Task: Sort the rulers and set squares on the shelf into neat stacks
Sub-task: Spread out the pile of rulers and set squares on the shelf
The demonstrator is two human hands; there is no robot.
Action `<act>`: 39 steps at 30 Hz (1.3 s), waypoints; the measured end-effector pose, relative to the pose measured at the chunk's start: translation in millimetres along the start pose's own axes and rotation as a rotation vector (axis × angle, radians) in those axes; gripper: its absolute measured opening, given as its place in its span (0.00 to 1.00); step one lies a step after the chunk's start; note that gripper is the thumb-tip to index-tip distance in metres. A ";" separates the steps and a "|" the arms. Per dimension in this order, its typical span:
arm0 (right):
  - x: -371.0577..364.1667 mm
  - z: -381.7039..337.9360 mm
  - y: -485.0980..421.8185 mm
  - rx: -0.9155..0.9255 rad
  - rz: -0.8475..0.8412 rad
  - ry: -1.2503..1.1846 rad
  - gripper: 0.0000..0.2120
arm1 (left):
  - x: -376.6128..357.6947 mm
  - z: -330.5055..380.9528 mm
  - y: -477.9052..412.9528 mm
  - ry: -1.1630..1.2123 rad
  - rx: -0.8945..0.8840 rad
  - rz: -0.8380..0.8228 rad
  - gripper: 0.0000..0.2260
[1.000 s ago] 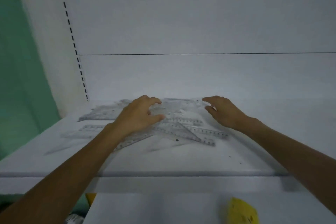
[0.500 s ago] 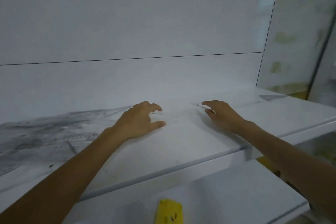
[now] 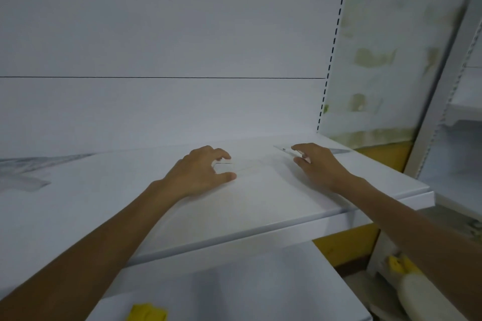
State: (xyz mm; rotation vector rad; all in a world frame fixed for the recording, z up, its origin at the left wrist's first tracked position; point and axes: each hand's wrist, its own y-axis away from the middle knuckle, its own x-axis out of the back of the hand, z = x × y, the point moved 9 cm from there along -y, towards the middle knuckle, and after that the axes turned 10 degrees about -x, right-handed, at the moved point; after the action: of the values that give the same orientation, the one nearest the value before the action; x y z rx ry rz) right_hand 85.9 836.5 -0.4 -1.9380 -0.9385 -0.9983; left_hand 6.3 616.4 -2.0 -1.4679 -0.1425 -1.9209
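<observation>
My left hand (image 3: 200, 172) and my right hand (image 3: 318, 167) hold a clear plastic piece (image 3: 253, 163) between them, low over the right part of the white shelf (image 3: 260, 206). Only its thin edges show at my fingertips, so I cannot tell whether it is a ruler or a set square. A blurred pile of clear rulers and set squares (image 3: 23, 172) lies at the shelf's far left. Another set square (image 3: 339, 150) lies flat at the back right, just beyond my right hand.
A slotted upright (image 3: 331, 55) and a stained wall panel (image 3: 378, 60) close the shelf's right end. On the lower shelf lies a yellow object (image 3: 146, 313). A white bottle with a yellow cap (image 3: 417, 292) sits at the bottom right.
Both hands have left the pile and carried the clear piece to the right along the shelf. The pile has slid to the far left of view, and the shelf's right end has appeared.
</observation>
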 end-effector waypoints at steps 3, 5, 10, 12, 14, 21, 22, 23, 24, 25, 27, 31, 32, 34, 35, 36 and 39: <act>15.6 27.8 -7.5 -0.037 0.038 -0.040 0.18 | -12.9 16.2 -19.2 -0.007 -0.011 -0.015 0.20; 23.9 44.8 -10.2 -0.066 0.055 -0.053 0.17 | -16.9 26.2 -31.4 -0.005 -0.032 -0.013 0.20; 44.9 81.8 -20.7 -0.080 0.081 -0.027 0.15 | -29.8 56.2 -62.6 -0.012 -0.078 0.003 0.20; 49.0 99.4 -29.1 -0.097 0.084 -0.031 0.15 | -40.2 65.7 -70.1 0.004 -0.085 0.005 0.20; 44.3 115.4 -37.1 -0.088 0.055 -0.024 0.15 | -47.8 69.2 -75.7 0.007 -0.070 0.013 0.19; 36.5 144.0 -87.3 0.048 -0.036 0.010 0.16 | -61.1 75.6 -101.0 -0.009 0.043 0.083 0.18; 38.4 144.9 -94.9 0.072 -0.038 0.007 0.16 | -65.6 78.1 -103.0 -0.014 0.056 0.081 0.18; 39.8 145.4 -101.9 0.093 -0.045 -0.008 0.16 | -68.5 79.6 -104.4 -0.020 0.067 0.081 0.18; 38.7 145.4 -107.7 0.112 -0.063 -0.024 0.16 | -69.7 79.7 -105.2 -0.029 0.081 0.081 0.17; 35.6 144.3 -112.4 0.131 -0.094 -0.034 0.16 | -69.4 78.4 -105.1 -0.040 0.096 0.079 0.17; 25.4 140.4 -117.4 0.166 -0.170 -0.044 0.15 | -64.9 73.7 -103.6 -0.068 0.136 0.084 0.17; 11.3 128.8 -121.0 0.257 -0.243 -0.056 0.16 | -49.5 68.0 -105.6 -0.117 0.205 0.167 0.18; 7.5 127.6 -120.6 0.267 -0.260 -0.056 0.17 | -48.5 67.6 -106.0 -0.114 0.216 0.180 0.18; 1.4 128.3 -121.4 0.273 -0.296 -0.062 0.19 | -51.4 67.7 -106.3 -0.103 0.236 0.187 0.18; -0.5 129.2 -122.1 0.277 -0.309 -0.056 0.19 | -54.3 67.5 -105.7 -0.100 0.245 0.181 0.18; -1.6 129.7 -122.7 0.284 -0.317 -0.045 0.19 | -57.7 67.2 -105.2 -0.100 0.254 0.170 0.18; -1.7 128.7 -121.2 0.313 -0.318 -0.022 0.19 | -63.4 65.6 -104.7 -0.098 0.278 0.156 0.18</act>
State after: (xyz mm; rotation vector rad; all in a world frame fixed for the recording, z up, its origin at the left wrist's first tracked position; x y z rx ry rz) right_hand 23.1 1000.5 -21.1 -1.5720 -1.3587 -0.9394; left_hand 4.6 755.2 -1.6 -1.3445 -0.3173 -1.6322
